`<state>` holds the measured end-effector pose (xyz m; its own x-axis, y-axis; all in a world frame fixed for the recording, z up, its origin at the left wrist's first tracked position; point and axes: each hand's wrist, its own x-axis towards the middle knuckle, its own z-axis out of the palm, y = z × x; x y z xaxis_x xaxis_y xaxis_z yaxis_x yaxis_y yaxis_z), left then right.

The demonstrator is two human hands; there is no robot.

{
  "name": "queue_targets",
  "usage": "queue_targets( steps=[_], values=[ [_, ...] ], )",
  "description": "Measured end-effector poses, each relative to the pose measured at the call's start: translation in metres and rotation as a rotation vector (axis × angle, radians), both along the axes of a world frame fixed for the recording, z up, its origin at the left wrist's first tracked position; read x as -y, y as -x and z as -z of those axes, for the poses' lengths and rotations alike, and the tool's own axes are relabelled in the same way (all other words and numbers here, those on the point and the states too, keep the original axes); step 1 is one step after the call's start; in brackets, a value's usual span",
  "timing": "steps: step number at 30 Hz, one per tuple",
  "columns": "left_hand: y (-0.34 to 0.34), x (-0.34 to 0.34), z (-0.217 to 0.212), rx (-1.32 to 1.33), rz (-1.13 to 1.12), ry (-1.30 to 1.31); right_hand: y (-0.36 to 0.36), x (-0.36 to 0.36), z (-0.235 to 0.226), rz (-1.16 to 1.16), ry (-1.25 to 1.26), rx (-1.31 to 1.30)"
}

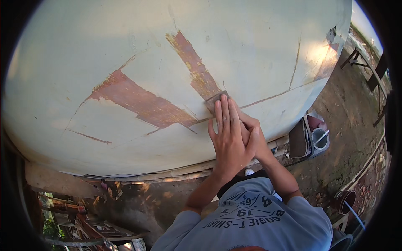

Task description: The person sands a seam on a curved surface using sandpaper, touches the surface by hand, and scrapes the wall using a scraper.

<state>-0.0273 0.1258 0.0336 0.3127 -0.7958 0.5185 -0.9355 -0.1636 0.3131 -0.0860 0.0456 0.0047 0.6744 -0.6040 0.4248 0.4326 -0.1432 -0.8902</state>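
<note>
A large pale, gently curved panel [138, 54] fills the upper view. Both my hands press a small flat grey-brown rectangular piece [211, 103] against it; whether it is sandpaper or a scraper I cannot tell. My left hand [229, 136] lies on top, with fingers stretched out toward the piece and thumb apart. Underneath, my right hand [250, 121] reaches to the piece, its fingers mostly hidden. The piece sits at the lower end of a reddish-brown stripe with yellow flecks [194, 65]. A broader reddish-brown patch [144, 102] shows to the left.
Thin brown lines [268, 99] cross the panel. At the right, a grey container [320, 139] with a white stick stands by the panel's edge. A brown bucket [346, 201] is farther down. Wooden debris [88, 224] lies at lower left, and a dark frame [360, 58] stands far right.
</note>
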Motion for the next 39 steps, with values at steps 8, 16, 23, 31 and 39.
queue_targets(
  steps=[8, 16, 23, 31, 39],
  values=[
    [-0.001, 0.001, 0.007, 0.020, 0.002, 0.027, -0.001, 0.002, 0.012, 0.039, 0.043, 0.012],
    [0.002, -0.004, -0.003, -0.005, 0.041, 0.029, 0.001, -0.003, 0.010, 0.095, 0.069, -0.008],
    [0.000, -0.005, -0.011, 0.028, 0.019, 0.027, 0.000, -0.002, 0.016, 0.029, 0.040, -0.015],
    [-0.003, -0.005, -0.017, 0.019, 0.020, 0.059, 0.001, -0.009, -0.007, 0.029, 0.030, 0.058],
    [-0.006, -0.003, -0.018, 0.028, 0.012, 0.099, 0.006, -0.003, -0.028, -0.015, 0.024, -0.064]
  ],
)
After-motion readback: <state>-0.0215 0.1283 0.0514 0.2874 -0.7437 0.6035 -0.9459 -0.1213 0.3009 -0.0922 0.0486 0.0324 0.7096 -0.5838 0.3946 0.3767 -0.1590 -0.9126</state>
